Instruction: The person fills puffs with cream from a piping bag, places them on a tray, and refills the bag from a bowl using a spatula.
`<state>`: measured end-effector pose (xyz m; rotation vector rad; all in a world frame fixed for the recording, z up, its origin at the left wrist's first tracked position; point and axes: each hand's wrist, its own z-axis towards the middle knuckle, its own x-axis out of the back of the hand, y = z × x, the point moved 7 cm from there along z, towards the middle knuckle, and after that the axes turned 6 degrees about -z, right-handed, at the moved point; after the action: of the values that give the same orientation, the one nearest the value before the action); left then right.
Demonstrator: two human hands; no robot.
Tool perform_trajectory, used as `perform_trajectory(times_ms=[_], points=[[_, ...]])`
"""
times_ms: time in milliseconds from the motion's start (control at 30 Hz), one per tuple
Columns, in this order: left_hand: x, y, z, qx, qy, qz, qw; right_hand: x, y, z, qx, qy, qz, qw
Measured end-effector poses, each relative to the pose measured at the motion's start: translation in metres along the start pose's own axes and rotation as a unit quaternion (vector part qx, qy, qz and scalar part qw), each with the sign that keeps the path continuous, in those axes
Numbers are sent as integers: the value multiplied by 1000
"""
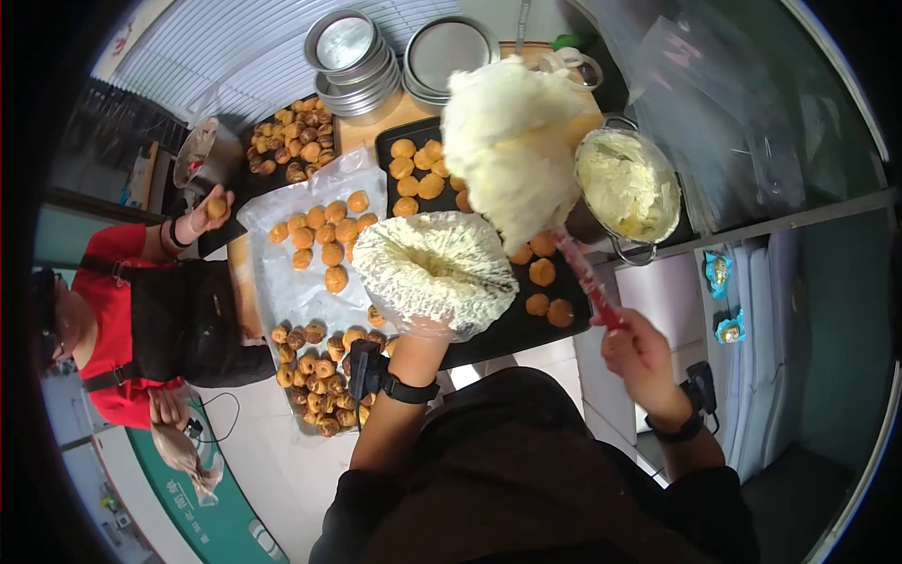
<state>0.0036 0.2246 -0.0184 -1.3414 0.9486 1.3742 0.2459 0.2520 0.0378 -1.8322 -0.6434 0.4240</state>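
Observation:
A large lump of pale cream (pixel 512 141) sits on the end of a red-handled spatula (pixel 587 282). My right hand (pixel 639 352) is closed around the spatula's handle. A clear plastic bag (pixel 432 273), its inside coated with cream, is spread open over my left hand (pixel 425 329). The fingers of my left hand are hidden under the bag. The raised cream hangs just above and to the right of the bag's mouth. Behind the spatula, a metal pot (pixel 628 183) holds more cream. Round golden puffs (pixel 430 186) lie on a black tray (pixel 479 348) beneath.
White paper (pixel 272 216) bears more puffs, with filled trays above and below it. Round metal tins (pixel 362 89) are stacked at the back. At the left, a co-worker (pixel 122 329) in red holds a puff and a piping bag (pixel 188 456).

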Motion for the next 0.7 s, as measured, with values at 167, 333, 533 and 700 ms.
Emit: perform_trajectory(times_ms=[167,333,533,700], points=[[-10,2,0,-23,-6,-11,1000,-29,-15,-1,126,53,-343,929],[-15,6,1,-38,-14,-14,999,-50,-23,2,267,49,-395,877],[-20,11,5,-43,-28,-21,998,-71,-30,0,331,46,-495,802],[-28,20,6,-42,-43,-31,998,-75,-39,-8,330,34,-589,737]])
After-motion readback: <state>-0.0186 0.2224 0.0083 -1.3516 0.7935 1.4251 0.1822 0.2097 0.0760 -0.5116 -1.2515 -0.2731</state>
